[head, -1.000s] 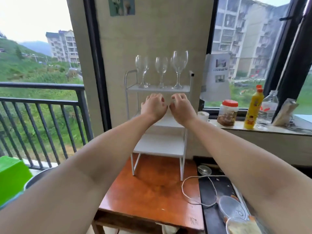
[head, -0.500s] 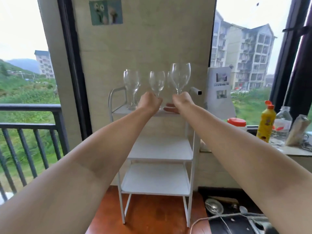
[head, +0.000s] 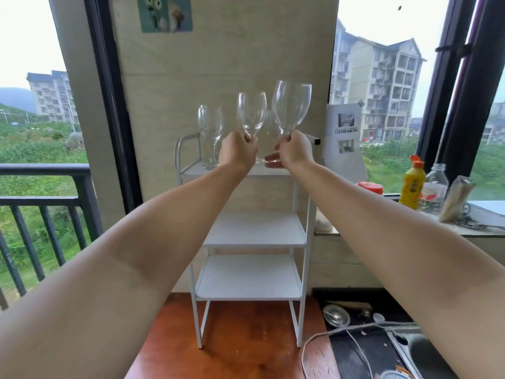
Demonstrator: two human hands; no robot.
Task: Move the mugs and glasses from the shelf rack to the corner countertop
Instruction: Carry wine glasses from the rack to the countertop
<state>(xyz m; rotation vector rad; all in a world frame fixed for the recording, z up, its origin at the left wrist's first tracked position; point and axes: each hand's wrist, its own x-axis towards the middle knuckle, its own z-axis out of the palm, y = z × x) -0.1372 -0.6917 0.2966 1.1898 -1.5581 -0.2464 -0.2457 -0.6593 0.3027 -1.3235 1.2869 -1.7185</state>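
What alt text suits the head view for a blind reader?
Each hand, left and right, grips a wine glass stem above the white rack's top shelf; a third glass stands there. Lower shelves are bare.

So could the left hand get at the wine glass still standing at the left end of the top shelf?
Probably not as things stand: the left hand is already closed on a wine glass stem. The remaining glass stands unobstructed just to its left on the rack.

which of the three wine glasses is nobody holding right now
The leftmost wine glass, standing alone on the rack's top shelf. The left hand grips the middle glass and the right hand the right glass.
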